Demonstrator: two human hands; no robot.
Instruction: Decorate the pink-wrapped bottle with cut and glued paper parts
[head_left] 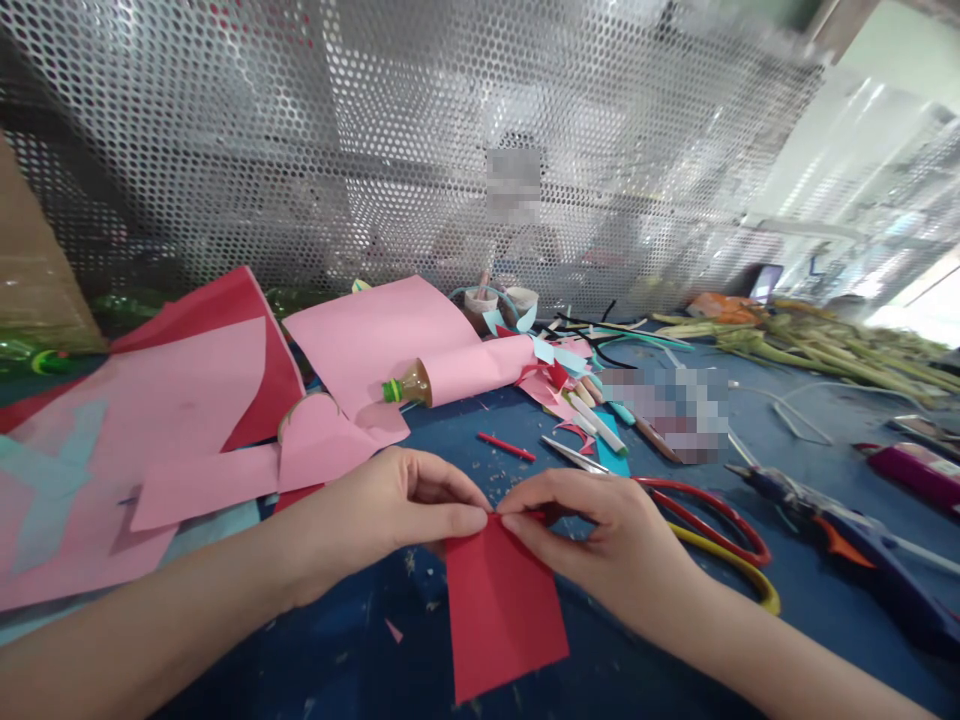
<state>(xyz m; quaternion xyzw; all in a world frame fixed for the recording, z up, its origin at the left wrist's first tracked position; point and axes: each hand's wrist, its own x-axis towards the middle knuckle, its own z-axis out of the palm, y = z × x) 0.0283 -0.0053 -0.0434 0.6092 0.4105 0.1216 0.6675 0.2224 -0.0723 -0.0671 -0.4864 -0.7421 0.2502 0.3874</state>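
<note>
Red paper (506, 610) — left hand (401, 500) and right hand (600, 520) side by side, each grip pinching its far edge.

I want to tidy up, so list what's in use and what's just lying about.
In use:
red paper piece, pinched by left hand and right hand

Seemingly lying about:
scissors
glue gun
green-capped bottle neck
pink paper sheets
plant stems
</note>
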